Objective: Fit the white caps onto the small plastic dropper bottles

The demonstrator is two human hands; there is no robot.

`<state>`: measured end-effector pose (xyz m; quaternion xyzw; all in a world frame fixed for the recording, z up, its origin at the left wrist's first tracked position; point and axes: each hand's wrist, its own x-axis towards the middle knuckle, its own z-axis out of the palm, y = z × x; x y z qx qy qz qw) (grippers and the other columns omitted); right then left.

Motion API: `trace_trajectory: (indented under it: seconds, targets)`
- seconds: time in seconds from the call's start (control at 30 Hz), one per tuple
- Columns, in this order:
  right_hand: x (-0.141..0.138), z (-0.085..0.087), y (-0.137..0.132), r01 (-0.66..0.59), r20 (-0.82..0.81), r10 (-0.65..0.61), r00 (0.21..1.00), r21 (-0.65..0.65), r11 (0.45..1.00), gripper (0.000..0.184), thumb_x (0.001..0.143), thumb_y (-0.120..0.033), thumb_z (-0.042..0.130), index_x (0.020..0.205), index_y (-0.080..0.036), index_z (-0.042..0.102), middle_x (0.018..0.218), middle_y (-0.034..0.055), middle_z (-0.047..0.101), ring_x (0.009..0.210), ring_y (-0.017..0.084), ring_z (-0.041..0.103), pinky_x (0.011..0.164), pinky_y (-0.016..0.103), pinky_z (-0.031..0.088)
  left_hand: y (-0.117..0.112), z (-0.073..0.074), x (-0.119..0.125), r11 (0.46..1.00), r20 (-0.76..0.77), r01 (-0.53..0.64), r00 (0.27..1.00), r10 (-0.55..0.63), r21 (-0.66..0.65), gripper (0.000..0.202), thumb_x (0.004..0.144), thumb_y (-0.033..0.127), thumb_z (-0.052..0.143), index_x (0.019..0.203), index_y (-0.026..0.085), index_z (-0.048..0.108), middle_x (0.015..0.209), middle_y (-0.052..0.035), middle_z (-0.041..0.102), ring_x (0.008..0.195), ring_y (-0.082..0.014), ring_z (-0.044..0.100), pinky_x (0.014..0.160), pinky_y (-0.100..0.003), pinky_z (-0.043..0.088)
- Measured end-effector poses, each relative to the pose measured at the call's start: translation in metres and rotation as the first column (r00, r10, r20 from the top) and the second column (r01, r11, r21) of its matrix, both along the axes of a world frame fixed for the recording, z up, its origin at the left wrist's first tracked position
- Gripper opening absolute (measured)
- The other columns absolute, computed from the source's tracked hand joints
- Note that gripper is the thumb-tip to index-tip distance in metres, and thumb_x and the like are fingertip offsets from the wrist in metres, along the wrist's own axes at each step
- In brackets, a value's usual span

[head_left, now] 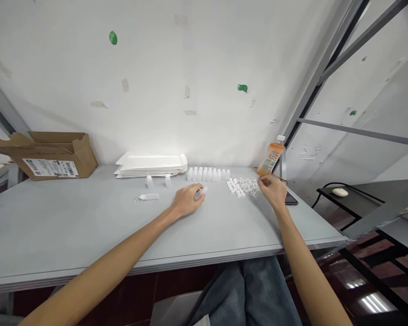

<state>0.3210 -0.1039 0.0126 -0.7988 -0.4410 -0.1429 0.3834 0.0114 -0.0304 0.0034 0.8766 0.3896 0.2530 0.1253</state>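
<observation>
My left hand [187, 201] is closed around a small translucent white bottle [200, 194], just above the table. At the right, my right hand [274, 192] has its fingertips pinched together at the edge of a heap of white string loops [248, 184]; what they hold, if anything, is too small to make out. Small white caps [236, 187] lie beside the loops. Behind them stands a row of several white bottles [209, 175]. Left of my left hand, two capped bottles, one here [150, 182] and another [167, 181], stand upright, and a bottle with a string loop [149, 196] lies on its side.
White padded envelopes [149, 165] are stacked against the wall. An open cardboard box [54, 156] sits at the far left of the grey table [88, 231]. A bottle of orange drink [271, 156] stands at the back right, and a phone [291, 199] lies by my right wrist.
</observation>
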Motion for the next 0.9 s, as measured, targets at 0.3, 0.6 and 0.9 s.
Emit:
trace_trajectory:
  seconds: [0.3, 0.6, 0.9]
  targets:
    - [-0.012, 0.001, -0.001, -0.021, 0.04, 0.039, 0.998, -0.376, 0.926, 0.02, 0.073, -0.039, 0.062, 0.078, -0.024, 0.075, 0.08, 0.0049, 0.071, 0.077, 0.023, 0.064, 0.058, 0.028, 0.035, 0.0, 0.0, 0.0, 1.0, -0.002, -0.003, 1.0, 0.003, 0.007, 0.028, 0.086, 0.032, 0.049, 0.109, 0.023, 0.064, 0.103, -0.0025, 0.071, 0.091, -0.0207, 0.065, 0.072, -0.03, 0.046]
    - [-0.01, 0.0, -0.002, -0.084, 0.051, 0.105, 0.993, -0.317, 0.945, 0.025, 0.07, -0.023, 0.056, 0.086, -0.025, 0.076, 0.076, 0.002, 0.07, 0.076, 0.02, 0.063, 0.057, 0.026, 0.033, 0.001, 0.0, -0.001, 1.0, -0.008, 0.003, 1.0, -0.003, 0.008, 0.029, 0.087, 0.033, 0.049, 0.109, 0.023, 0.064, 0.104, -0.0027, 0.071, 0.091, -0.0205, 0.065, 0.074, -0.03, 0.046]
    - [-0.012, 0.001, -0.004, -0.153, 0.022, 0.17, 0.985, -0.34, 0.928, 0.018, 0.072, -0.026, 0.06, 0.08, -0.027, 0.076, 0.077, 0.0005, 0.069, 0.073, 0.018, 0.059, 0.058, 0.026, 0.032, -0.001, 0.001, -0.001, 1.0, -0.01, 0.009, 1.0, -0.009, 0.012, 0.028, 0.087, 0.033, 0.049, 0.108, 0.023, 0.064, 0.101, -0.0027, 0.071, 0.091, -0.0209, 0.065, 0.071, -0.03, 0.046]
